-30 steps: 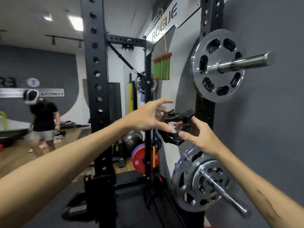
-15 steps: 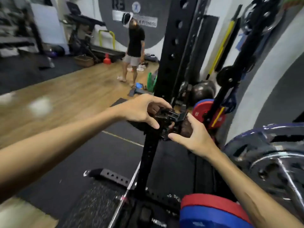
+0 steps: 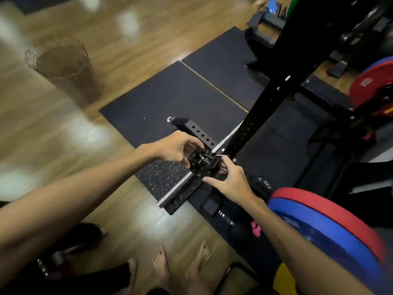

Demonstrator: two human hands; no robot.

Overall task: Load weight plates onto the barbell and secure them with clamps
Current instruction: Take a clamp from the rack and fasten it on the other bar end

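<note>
Above black mat (image 3: 170,99): both hands (image 3: 174,149) (image 3: 230,179) pinch black clamp (image 3: 205,161); rack upright (image 3: 274,92) behind, stacked plates (image 3: 331,228) right.

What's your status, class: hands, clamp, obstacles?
Both hands, left and right, grip black clamp. Clamp off any bar, in the air. Rack upright just beyond.

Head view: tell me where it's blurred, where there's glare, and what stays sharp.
Head view: motion blur smears the basket and the wood floor at left; white glare patches sit on that floor; sharpest at centre, where the left hand and right hand hold the black clamp; the red and blue plates at lower right are soft; wide-angle bending at the edges.
</note>
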